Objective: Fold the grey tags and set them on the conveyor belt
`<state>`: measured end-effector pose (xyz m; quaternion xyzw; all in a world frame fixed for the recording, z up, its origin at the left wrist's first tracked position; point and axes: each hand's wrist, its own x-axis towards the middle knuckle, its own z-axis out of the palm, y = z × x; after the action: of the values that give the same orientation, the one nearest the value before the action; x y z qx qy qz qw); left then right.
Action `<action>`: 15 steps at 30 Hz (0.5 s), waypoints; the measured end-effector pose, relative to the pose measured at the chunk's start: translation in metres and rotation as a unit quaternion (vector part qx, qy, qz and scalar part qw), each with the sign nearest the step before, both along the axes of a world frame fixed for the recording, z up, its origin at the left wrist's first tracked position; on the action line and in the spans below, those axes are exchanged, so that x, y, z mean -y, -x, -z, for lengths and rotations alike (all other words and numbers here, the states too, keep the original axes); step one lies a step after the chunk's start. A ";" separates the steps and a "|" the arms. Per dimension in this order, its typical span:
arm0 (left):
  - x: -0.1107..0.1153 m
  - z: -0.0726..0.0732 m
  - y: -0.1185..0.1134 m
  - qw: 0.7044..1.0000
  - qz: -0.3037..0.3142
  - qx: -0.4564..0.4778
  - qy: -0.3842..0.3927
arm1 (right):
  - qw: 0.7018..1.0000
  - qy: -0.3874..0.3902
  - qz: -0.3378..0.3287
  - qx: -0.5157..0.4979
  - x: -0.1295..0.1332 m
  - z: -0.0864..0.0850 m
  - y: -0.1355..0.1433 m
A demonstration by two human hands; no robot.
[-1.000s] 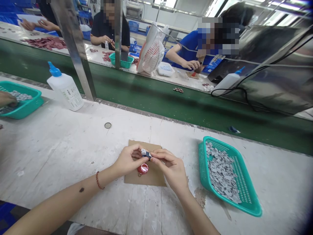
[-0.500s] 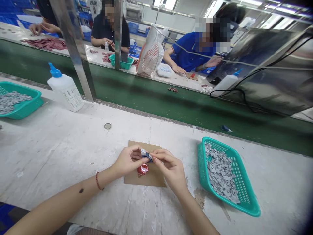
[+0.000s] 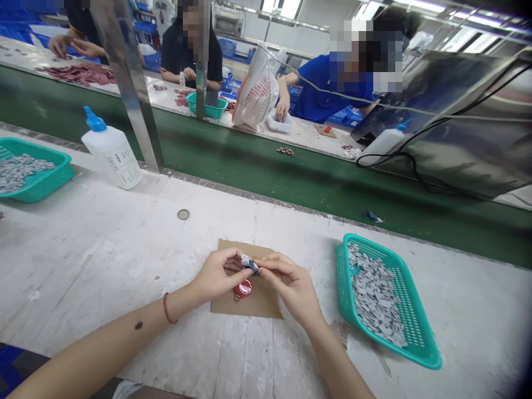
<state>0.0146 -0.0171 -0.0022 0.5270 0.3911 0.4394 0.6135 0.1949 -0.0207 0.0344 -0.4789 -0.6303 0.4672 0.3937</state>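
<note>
A small dark blue and whitish piece [image 3: 249, 264] is pinched between the fingertips of both hands. My left hand [image 3: 216, 272] grips it from the left and wears a red braided bracelet at the wrist. From the right, my right hand [image 3: 291, 282] has its thumb and fingers closed on the same piece. Below them, a brown cardboard sheet [image 3: 257, 299] lies on the white table [image 3: 166, 266]. A shiny red round item [image 3: 243, 289] rests on the cardboard, partly under my left hand's fingers.
To the right stands a green basket [image 3: 343, 282] of grey pieces; another green basket [image 3: 50, 185] is at far left. A blue-capped bottle [image 3: 114, 155] stands near a metal post [image 3: 139, 111]. A bottle cap [image 3: 183, 214] lies mid-table. Beyond the green belt [image 3: 233, 160], people work.
My hands have barely moved, and the held piece is slightly tilted. Small items on the green belt have shifted left. Across it, a person in blue has moved a hand into a white container.
</note>
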 end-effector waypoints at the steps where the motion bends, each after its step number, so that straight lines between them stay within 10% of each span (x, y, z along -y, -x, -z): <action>1: 0.000 0.000 0.000 1.000 0.001 0.000 -0.002 | 1.000 -0.014 0.001 0.014 0.000 -0.001 0.000; 15: 0.001 0.002 0.001 0.999 0.006 -0.017 -0.027 | 1.000 -0.005 0.011 0.008 0.002 -0.004 0.001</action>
<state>0.0137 -0.0181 -0.0042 0.5525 0.3864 0.4374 0.5951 0.1943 -0.0223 0.0387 -0.4881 -0.6300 0.4560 0.3962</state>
